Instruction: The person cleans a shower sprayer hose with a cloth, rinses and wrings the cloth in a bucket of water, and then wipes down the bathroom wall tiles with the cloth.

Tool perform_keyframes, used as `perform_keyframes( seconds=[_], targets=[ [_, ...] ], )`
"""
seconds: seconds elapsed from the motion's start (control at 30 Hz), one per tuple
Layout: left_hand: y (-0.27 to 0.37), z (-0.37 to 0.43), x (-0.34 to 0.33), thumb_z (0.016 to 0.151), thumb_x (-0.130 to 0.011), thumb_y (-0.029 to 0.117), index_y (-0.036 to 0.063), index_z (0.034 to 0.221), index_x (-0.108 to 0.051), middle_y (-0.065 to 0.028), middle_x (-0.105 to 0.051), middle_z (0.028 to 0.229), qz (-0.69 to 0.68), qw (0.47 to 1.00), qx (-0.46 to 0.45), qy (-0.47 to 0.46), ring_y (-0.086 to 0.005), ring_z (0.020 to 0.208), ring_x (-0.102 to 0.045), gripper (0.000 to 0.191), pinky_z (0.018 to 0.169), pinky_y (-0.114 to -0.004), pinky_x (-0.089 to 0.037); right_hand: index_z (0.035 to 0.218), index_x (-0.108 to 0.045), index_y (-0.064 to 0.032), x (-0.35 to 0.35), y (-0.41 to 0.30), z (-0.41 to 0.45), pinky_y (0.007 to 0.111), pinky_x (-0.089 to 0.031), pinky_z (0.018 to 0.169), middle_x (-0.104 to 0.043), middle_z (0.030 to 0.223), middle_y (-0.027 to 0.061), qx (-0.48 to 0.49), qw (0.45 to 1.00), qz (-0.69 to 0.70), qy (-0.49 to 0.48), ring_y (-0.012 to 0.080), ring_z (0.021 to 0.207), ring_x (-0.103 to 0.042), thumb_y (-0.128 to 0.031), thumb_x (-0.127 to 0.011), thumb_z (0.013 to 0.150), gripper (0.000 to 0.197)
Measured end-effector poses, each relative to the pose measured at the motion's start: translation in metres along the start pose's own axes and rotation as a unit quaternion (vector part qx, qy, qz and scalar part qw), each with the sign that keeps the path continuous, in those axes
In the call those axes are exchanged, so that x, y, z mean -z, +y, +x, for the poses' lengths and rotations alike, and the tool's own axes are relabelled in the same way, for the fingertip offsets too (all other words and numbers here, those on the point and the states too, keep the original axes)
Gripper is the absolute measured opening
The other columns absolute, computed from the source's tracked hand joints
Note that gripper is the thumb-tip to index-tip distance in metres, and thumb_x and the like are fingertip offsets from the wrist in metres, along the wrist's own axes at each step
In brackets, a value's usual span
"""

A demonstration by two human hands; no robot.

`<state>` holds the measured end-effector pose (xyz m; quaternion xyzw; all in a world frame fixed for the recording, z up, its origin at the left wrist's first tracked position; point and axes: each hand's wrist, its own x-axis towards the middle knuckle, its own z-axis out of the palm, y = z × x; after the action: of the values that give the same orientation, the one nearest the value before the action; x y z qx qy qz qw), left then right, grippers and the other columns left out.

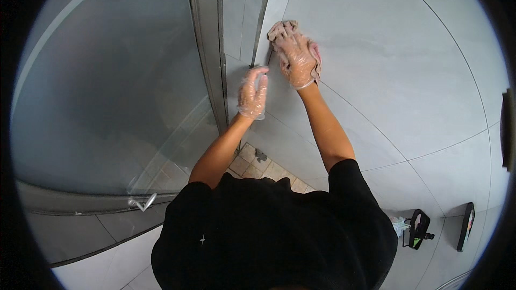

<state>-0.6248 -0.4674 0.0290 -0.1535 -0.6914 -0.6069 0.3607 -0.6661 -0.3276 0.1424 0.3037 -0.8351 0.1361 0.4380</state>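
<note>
My right hand (299,58), in a clear plastic disposable glove, presses a bunched beige-and-pink cloth (282,30) against the light grey tiled wall (383,68), close to the corner strip. Part of the cloth shows beyond the fingertips and along the wrist side; the rest is hidden under the palm. Lower and to the left, my left hand (253,93) wears a similar glove. It holds nothing, with thumb and fingers apart, in front of the corner beside the door frame (207,48).
A frosted glass door (109,80) with a metal handle (143,202) stands on the left. Beige floor tiles (246,161) show below my arms, with a dark grey patch. At lower right, a black wall rack (419,229) and a black shelf (466,226) are fixed to the wall.
</note>
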Motion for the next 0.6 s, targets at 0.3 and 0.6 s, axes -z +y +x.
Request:
perform_keyframes(
  seconds=[0.3,0.6],
  targets=[
    [-0.011,-0.007,0.027,0.096,-0.057,0.012,0.0017,0.113,-0.061,-0.0146,-0.067,0.106,0.002,0.998,0.065,0.002,-0.0264,0.094,-0.065,0.02,0.086,-0.037,-0.049,0.127,-0.054,0.0051,0.008,-0.037,0.121,0.04,-0.038,0.107,-0.06,0.13,0.0176,-0.141,0.754,0.521,0.376,0.0287,0.117,-0.058,0.004,-0.054,0.079,0.048],
    [-0.051,-0.035,0.044,0.095,-0.056,0.008,0.0012,0.112,-0.063,-0.0146,-0.069,0.104,0.017,0.993,0.107,-0.052,-0.0247,0.094,-0.067,0.019,0.086,-0.035,-0.05,0.147,-0.034,0.0066,-0.102,-0.047,0.021,0.054,-0.017,0.119,-0.033,0.15,0.0342,-0.082,0.947,0.186,0.25,0.0527,0.141,-0.026,-0.016,-0.066,0.074,0.083]
  ],
)
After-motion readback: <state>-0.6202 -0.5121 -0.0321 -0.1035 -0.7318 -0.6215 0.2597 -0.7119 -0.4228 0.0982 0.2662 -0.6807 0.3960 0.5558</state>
